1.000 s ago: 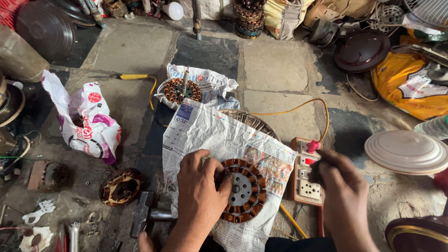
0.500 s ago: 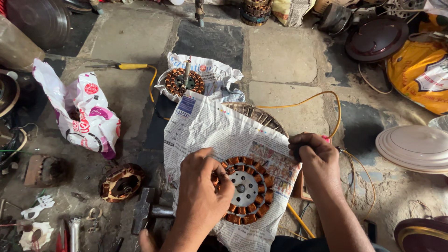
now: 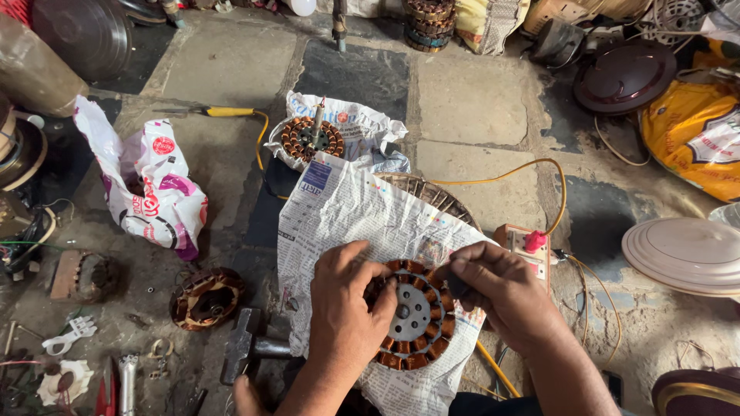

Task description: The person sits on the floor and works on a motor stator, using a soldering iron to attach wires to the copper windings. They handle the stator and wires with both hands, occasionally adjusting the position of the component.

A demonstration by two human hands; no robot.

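Note:
A round fan stator [image 3: 411, 314] with copper windings and a grey metal hub lies on a sheet of newspaper [image 3: 362, 223] on the stone floor. My left hand [image 3: 344, 300] grips its left rim, fingers curled over the coils. My right hand [image 3: 493, 291] rests on its upper right rim, fingertips pinched on the windings there. Whether a small tool sits under those fingers I cannot tell.
A second wound stator [image 3: 312, 137] sits on crumpled paper farther back. A hammer [image 3: 245, 347] and a rusty stator [image 3: 205, 297] lie to the left. A switch board [image 3: 526, 245] with yellow wire is on the right, beside a white fan cover [image 3: 684, 253]. A plastic bag [image 3: 150, 189] is far left.
My right hand moved left from the switch board onto the stator's upper right rim. My left hand has kept its hold on the stator.

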